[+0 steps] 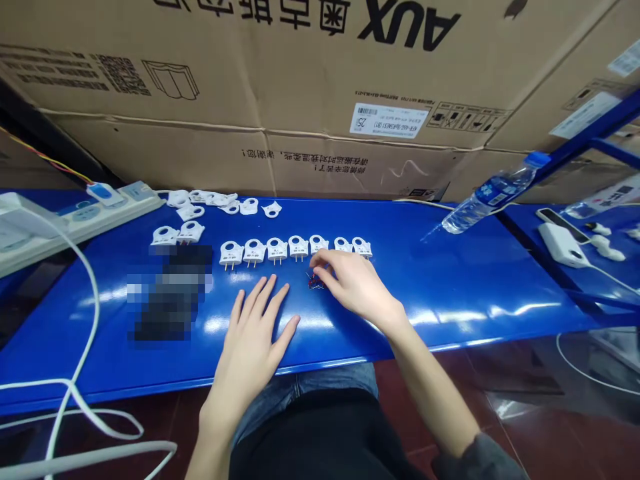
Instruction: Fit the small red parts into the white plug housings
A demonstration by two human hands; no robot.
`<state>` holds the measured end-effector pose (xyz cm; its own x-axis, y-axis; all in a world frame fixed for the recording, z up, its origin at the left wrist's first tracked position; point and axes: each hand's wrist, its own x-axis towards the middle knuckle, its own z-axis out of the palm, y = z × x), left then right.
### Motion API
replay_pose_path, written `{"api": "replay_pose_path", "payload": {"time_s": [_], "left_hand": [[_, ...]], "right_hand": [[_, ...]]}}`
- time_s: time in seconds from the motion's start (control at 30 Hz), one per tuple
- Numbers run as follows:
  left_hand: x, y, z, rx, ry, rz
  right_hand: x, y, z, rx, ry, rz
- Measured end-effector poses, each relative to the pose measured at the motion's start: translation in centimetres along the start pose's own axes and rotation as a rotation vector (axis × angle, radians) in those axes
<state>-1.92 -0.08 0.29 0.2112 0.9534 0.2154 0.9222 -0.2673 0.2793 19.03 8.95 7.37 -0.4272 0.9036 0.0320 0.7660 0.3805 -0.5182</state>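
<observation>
My left hand [253, 337] lies flat on the blue table [440, 280] with its fingers spread, holding nothing. My right hand [353, 283] is bent over a small heap of tiny dark and red parts with thin wire legs [315, 281]. Its thumb and fingertips come together at the heap; whatever is between them is too small to make out. Beyond both hands runs a row of several white plug housings [277, 249], each with a round hole, most showing two metal prongs toward me. My right hand partly covers the right end of this row.
More white housings [249, 206] lie loosely at the back left. A blurred-out dark object [170, 293] is left of my left hand. A power strip [85, 217] and white cable [93, 320] occupy the left side. A water bottle [493, 193] leans at right; a large carton [300, 80] walls the back.
</observation>
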Motion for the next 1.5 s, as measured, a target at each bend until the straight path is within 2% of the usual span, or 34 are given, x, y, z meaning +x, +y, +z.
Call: {"api": "replay_pose_path", "payload": {"time_s": [0.1, 0.17, 0.23, 0.43, 0.87, 1.0, 1.1, 1.27, 1.5], "left_hand": [[0.0, 0.0, 0.0, 0.001, -0.001, -0.002], [0.0, 0.0, 0.1, 0.000, -0.003, 0.003], [0.0, 0.0, 0.1, -0.002, -0.002, 0.008], [0.0, 0.0, 0.1, 0.001, 0.008, 0.015], [0.0, 0.0, 0.0, -0.026, 0.019, 0.021], [0.0, 0.0, 0.0, -0.012, 0.013, 0.017], [0.0, 0.0, 0.0, -0.007, 0.012, 0.016], [0.1, 0.0, 0.0, -0.010, 0.020, 0.027], [0.1, -0.2, 0.4, 0.007, 0.026, 0.036]], "right_hand": [[-2.7, 0.5, 1.0, 0.145, 0.162, 0.167], [-4.1, 0.5, 1.8, 0.130, 0.180, 0.317], [-5.0, 0.4, 2.7, 0.044, 0.135, 0.393], [-4.0, -0.9, 4.7, -0.025, 0.104, 0.370], [-1.1, -2.7, 6.1, 0.039, 0.138, 0.361], [-2.4, -2.0, 6.5, 0.062, 0.212, 0.277], [-4.7, -1.2, 6.9, -0.104, 0.244, 0.182], [-7.4, -0.6, 7.4, -0.316, 0.143, 0.079], [-7.1, -0.6, 7.6, -0.298, 0.082, 0.103]]}}
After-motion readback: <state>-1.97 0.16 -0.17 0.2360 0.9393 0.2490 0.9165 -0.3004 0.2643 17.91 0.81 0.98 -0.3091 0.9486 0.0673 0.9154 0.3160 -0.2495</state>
